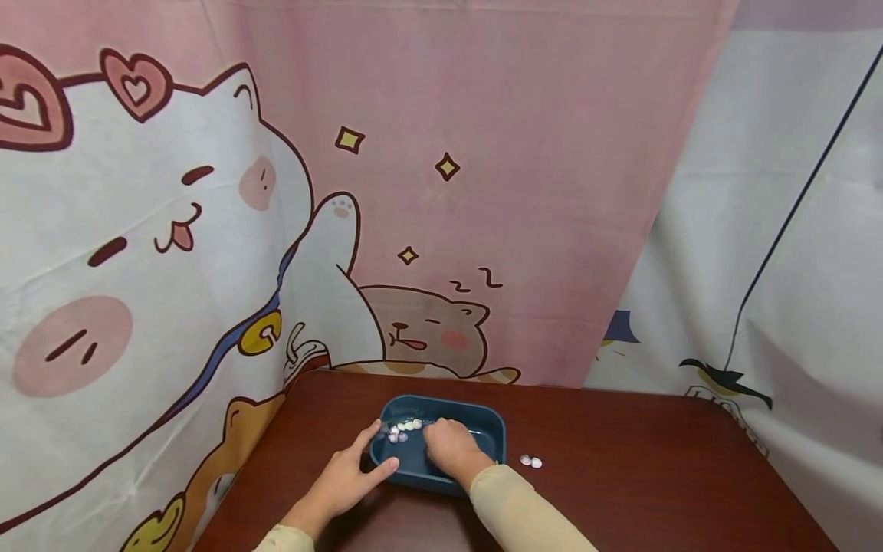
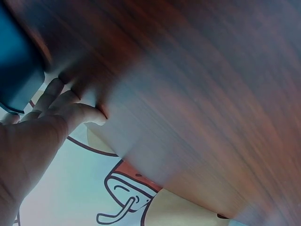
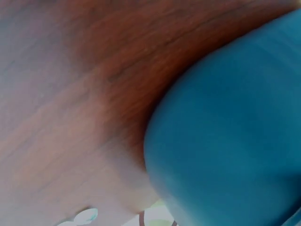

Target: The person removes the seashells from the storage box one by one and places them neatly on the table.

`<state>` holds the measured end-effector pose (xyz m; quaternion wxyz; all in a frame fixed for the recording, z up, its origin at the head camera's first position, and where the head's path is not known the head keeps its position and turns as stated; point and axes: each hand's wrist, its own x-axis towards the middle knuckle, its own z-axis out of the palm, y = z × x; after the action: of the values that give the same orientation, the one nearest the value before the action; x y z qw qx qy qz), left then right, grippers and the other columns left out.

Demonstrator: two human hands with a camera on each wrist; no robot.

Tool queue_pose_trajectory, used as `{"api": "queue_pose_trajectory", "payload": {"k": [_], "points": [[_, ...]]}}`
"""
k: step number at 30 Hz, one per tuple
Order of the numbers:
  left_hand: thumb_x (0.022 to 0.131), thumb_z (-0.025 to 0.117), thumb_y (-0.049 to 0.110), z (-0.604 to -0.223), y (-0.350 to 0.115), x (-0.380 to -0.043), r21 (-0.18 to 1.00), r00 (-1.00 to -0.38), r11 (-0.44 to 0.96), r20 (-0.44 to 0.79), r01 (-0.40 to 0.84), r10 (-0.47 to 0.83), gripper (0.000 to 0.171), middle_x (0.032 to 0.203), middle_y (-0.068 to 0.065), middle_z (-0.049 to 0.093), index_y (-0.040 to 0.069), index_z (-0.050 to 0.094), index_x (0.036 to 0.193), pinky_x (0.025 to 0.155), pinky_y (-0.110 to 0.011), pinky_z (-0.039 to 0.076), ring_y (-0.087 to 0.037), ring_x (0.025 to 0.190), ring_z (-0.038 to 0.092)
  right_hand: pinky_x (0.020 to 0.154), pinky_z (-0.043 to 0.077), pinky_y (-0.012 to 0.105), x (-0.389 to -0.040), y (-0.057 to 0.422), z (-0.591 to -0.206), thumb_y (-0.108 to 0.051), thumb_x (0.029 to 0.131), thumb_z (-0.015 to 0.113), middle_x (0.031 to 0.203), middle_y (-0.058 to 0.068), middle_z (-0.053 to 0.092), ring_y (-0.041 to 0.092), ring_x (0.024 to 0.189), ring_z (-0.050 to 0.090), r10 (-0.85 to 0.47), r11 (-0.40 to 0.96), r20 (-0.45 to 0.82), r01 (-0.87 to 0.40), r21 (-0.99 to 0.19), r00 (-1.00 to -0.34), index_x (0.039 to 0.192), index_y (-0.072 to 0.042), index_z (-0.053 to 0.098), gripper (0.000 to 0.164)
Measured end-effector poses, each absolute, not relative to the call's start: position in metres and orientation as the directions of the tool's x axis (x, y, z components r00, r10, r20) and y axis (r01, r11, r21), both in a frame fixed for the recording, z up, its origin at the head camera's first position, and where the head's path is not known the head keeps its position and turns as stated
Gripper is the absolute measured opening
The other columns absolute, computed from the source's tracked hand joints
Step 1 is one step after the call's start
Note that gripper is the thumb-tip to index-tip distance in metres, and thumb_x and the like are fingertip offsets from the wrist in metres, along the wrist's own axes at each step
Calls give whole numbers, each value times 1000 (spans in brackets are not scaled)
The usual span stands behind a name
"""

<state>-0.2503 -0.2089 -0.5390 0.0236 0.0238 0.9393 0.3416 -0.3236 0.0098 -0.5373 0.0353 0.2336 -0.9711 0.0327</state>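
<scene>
A dark blue rectangular tub (image 1: 441, 481) stands on the table. Several small, round whitish pieces (image 1: 403, 426) lie in its left part, mostly along the far side. My left hand (image 1: 345, 479) rests at the tub's left end, thumb and forefinger spread along the rim. In the left wrist view, its other fingers (image 2: 70, 110) extend down beside the tub wall (image 2: 19, 66). My right hand (image 1: 451, 448) reaches inside the tub, knuckles up and fingers bent downward; I cannot tell what its hidden fingertips hold. The right wrist view shows mostly the tub's outer wall (image 3: 225, 136).
Two similar whitish discs (image 1: 531, 461) lie side by side on the brown wooden table (image 1: 621, 475), right of the tub. Fabric printed with cartoon animals (image 1: 428, 330) hangs behind the table and along both sides.
</scene>
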Motion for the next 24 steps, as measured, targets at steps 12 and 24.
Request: {"api": "queue_pose_trajectory", "payload": {"k": [12,24], "points": [[94,68,71,-541,-210,-250,639,-998,769,-33,22,57,89,156,-21,58,27,40,166,104,-73,50,-44,130,65,60,47,27,-323,19,-531,-6,96,74,62,-2,62,13,59,51,-471,862,36,-469,-194,-881,70,-14,76,27],[93,71,67,-540,-211,-250,658,-998,752,-10,45,68,90,150,-21,63,24,40,166,101,-70,53,-40,125,68,82,64,36,-317,123,-487,-18,91,86,101,-2,81,13,90,75,-385,747,289,-480,-460,-877,108,-17,81,18]]}}
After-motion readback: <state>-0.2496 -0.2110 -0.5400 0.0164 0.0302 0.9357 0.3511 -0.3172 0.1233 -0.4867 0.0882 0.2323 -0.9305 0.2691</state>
